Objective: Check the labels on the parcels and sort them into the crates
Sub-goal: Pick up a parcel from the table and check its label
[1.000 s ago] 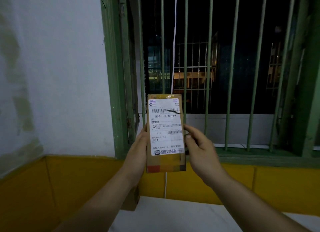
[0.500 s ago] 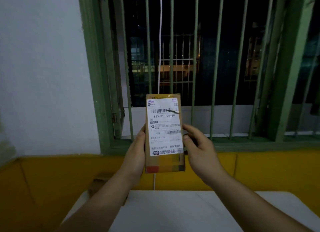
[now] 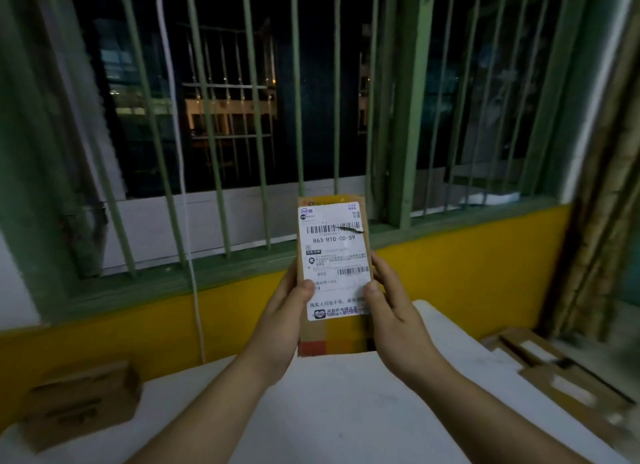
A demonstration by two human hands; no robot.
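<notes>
I hold a small brown cardboard parcel (image 3: 334,339) upright in front of me, above the white table (image 3: 346,411). Its white shipping label (image 3: 334,255) faces me, with barcodes and the code 863-H10-00-59. My left hand (image 3: 284,321) grips the parcel's left edge, thumb on the label. My right hand (image 3: 394,318) grips the right edge, thumb also on the label. No crates are in view.
Several cardboard parcels (image 3: 81,401) lie at the table's left end. More flat parcels (image 3: 554,370) lie off the table's right end. Behind the table are a yellow wall band (image 3: 467,266), a green barred window (image 3: 277,117) and a hanging white cable (image 3: 194,290).
The view has swung right and down, showing more of the table and the parcels at both ends. The parcel now sits lower and right in view, and both thumbs now press on the label.
</notes>
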